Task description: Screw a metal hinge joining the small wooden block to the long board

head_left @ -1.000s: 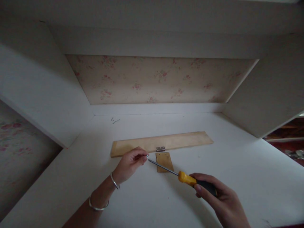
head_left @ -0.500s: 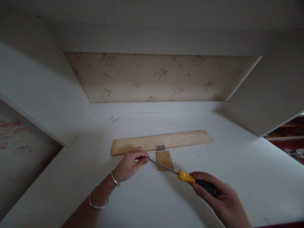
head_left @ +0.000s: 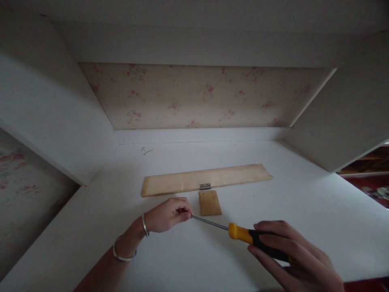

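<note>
So your right hand (head_left: 299, 253)'s wrapped around a yellow-and-black-handled steel screwdriver (head_left: 239, 233), shaft running leftward to your left hand (head_left: 168, 215)'s pinched-together fingertips; can't tell what's tucked between them. The small tan rectangular wooden block (head_left: 210, 202) lies just beyond the shaft, nearer your left, below that little metal hinge (head_left: 205, 186).

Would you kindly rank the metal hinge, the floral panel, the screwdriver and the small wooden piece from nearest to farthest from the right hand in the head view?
1. Screwdriver: held in the right hand.
2. Small wooden piece: forward and left.
3. Metal hinge: just beyond it, at the long board's near edge.
4. Floral panel: at the back.
</note>
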Demonstrator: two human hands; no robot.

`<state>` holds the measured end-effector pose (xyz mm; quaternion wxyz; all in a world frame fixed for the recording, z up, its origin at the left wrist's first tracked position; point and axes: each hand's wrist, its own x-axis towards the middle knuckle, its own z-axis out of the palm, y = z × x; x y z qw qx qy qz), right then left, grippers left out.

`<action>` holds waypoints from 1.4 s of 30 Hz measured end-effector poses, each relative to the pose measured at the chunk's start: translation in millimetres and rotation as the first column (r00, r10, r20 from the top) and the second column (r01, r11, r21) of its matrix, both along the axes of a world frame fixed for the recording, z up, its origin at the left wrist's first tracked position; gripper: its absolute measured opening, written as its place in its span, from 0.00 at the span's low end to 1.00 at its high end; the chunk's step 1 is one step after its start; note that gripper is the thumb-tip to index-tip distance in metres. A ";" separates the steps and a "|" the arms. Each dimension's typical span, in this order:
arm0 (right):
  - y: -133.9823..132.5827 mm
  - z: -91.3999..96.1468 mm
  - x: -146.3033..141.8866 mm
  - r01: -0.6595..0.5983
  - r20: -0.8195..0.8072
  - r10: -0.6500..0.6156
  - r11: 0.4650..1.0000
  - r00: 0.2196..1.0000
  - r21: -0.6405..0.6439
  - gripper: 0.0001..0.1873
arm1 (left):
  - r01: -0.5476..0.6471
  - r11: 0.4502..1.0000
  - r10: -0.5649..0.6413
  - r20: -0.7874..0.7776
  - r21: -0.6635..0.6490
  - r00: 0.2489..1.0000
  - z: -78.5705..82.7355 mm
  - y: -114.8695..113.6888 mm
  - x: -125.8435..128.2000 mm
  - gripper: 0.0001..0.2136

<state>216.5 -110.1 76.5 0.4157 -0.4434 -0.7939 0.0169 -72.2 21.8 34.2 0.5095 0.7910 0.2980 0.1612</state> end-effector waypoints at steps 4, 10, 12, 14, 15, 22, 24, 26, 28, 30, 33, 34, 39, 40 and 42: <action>4.3 4.6 -3.7 -0.076 0.042 0.074 0.997 0.996 0.032 0.18 | 0.007 0.998 -0.002 0.071 -0.069 0.997 -1.0 1.2 -0.6 0.14; 1.6 6.6 -3.1 0.041 -0.121 -0.043 0.999 0.992 -0.020 0.14 | -0.067 0.995 0.074 0.092 -0.078 0.993 -6.6 4.5 -1.2 0.14; -1.3 5.9 -2.3 0.081 -0.194 -0.087 0.996 0.977 -0.038 0.12 | -0.065 0.995 0.072 0.087 -0.079 0.994 -7.3 4.6 -0.6 0.14; -3.2 4.3 -2.1 0.082 -0.227 -0.092 0.995 0.969 -0.054 0.11 | -0.053 0.996 0.059 0.086 -0.068 0.995 -7.2 3.8 0.9 0.15; -3.5 3.2 -2.3 0.070 -0.228 -0.083 0.995 0.970 -0.064 0.11 | -0.040 0.997 0.046 0.084 -0.065 0.995 -7.0 3.1 1.7 0.15; -2.0 -2.8 -3.4 -0.032 -0.184 0.013 0.995 0.983 -0.100 0.12 | 0.007 0.998 0.000 0.114 -0.062 0.993 -7.2 2.1 1.8 0.13; -2.7 -2.6 -2.2 0.032 -0.223 -0.052 0.995 0.973 -0.095 0.12 | 0.001 0.999 0.005 0.108 -0.051 0.994 -7.6 2.6 1.2 0.14; -3.0 -2.0 -1.4 0.076 -0.254 -0.099 0.992 0.962 -0.102 0.11 | 0.002 0.999 0.003 0.104 -0.047 0.995 -7.8 2.8 1.4 0.14; -2.3 -1.5 -1.6 0.054 -0.239 -0.079 0.993 0.968 -0.107 0.11 | 0.015 0.999 -0.009 0.110 -0.051 0.994 -7.5 2.6 2.0 0.15; -1.0 -1.8 -2.5 -0.001 -0.201 -0.020 0.994 0.979 -0.106 0.11 | 0.036 0.998 -0.030 0.114 -0.053 0.993 -7.0 2.3 2.2 0.15; -0.3 -3.6 -3.1 -0.026 -0.188 0.006 0.994 0.982 -0.102 0.12 | 0.051 0.997 -0.045 0.108 -0.057 0.993 -6.8 2.2 1.6 0.15; -0.6 -4.3 -2.8 -0.016 -0.196 -0.004 0.995 0.981 -0.102 0.12 | 0.047 0.997 -0.041 0.105 -0.058 0.994 -7.1 2.4 1.2 0.15; -3.0 -5.4 -0.6 0.012 -0.220 -0.036 0.994 0.975 -0.108 0.12 | 0.041 0.998 -0.036 0.093 -0.057 0.995 -8.7 3.2 0.4 0.15; -3.0 -5.3 -0.4 0.010 -0.215 -0.034 0.994 0.976 -0.112 0.12 | 0.044 0.998 -0.039 0.094 -0.055 0.995 -8.7 3.2 0.4 0.15; -2.3 -5.2 0.0 0.006 -0.207 -0.030 0.993 0.978 -0.116 0.12 | 0.049 0.998 -0.043 0.099 -0.050 0.994 -8.3 3.1 0.1 0.15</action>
